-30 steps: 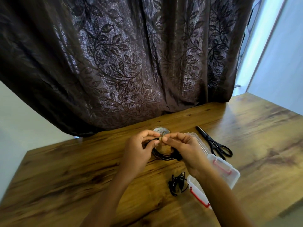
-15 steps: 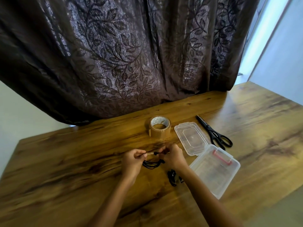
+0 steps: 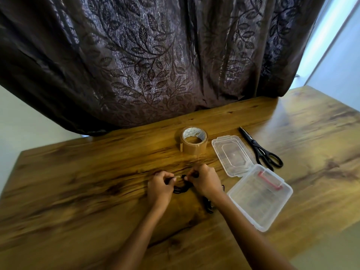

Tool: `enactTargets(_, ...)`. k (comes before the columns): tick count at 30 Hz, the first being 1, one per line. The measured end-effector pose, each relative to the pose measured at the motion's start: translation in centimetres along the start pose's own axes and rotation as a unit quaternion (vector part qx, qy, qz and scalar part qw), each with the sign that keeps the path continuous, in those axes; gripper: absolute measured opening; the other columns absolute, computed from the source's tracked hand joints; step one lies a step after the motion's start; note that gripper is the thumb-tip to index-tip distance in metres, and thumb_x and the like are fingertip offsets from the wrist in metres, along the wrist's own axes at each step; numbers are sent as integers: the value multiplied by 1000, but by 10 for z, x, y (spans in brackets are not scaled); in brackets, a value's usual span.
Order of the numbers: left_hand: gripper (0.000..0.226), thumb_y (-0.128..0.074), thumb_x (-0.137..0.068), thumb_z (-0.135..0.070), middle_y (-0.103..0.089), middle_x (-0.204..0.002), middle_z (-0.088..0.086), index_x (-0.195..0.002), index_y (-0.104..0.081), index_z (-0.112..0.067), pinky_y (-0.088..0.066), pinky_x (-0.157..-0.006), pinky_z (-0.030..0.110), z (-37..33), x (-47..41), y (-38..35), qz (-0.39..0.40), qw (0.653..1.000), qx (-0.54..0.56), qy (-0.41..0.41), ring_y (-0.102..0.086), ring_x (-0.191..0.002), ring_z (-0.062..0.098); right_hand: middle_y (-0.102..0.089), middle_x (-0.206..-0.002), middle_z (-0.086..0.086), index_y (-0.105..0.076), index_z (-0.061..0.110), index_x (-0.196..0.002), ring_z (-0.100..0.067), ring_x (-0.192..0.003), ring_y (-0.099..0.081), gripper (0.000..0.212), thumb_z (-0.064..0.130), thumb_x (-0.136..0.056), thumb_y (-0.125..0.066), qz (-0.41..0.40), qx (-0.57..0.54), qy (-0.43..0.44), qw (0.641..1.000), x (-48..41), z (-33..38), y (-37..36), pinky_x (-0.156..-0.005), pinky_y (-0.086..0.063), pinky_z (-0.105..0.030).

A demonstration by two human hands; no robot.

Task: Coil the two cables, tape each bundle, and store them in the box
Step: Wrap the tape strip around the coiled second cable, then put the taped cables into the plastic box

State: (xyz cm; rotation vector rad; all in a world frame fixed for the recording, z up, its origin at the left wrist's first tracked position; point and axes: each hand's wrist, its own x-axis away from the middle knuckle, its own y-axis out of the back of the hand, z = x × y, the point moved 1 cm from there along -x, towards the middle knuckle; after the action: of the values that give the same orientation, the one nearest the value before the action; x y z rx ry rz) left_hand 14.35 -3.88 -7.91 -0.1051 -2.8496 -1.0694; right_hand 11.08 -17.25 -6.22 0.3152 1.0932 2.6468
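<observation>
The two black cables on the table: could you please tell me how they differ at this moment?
The coiled cable is pinched between the left hand and right hand; the other cable lies untouched on the table. The first shows as a looped bundle; the second is mostly hidden behind the right forearm. Both are black and outside the open box.

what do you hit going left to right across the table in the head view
left hand → coiled cable pinched between both hands → right hand → clear plastic box with its lid open → scissors. The tape roll and the second cable overlap the right hand's span, so they are left out.
</observation>
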Motion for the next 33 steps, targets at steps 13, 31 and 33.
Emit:
enactTargets(13, 7, -59, -87, -17, -58, -117, -1, -90, -66, -16, -28, -89, 24, -8, 35, 4, -43, 997, 16, -65, -45, -118, 19, -68, -104, -3, -57, 13, -106, -18, -107, -60, 53, 60, -82, -52, 71, 263, 3, 962, 33, -30, 55, -116, -17, -48)
enactTargets(31, 4, -58, -88, -18, -48, -103, -12, -88, -62, -20, -37, -86, 27, -22, 68, -3, -25, 996, 62, -63, -47, -114, 15, -69, -87, 6, -65, 18, -93, -5, -81, -64, 11, 15, -82, -68, -74, -96, 48, 991, 61, -22, 60, -73, -52, -17)
enactTargets(33, 5, -57, -89, -17, -51, -105, -9, -89, -61, -20, -36, -79, 23, -29, 72, -8, -12, 995, 73, -68, -49, -106, 12, -70, -84, 5, -65, 19, -91, -4, -77, -66, 12, 10, -82, -67, -105, -197, 25, 974, 71, -24, 70, -68, -55, -18)
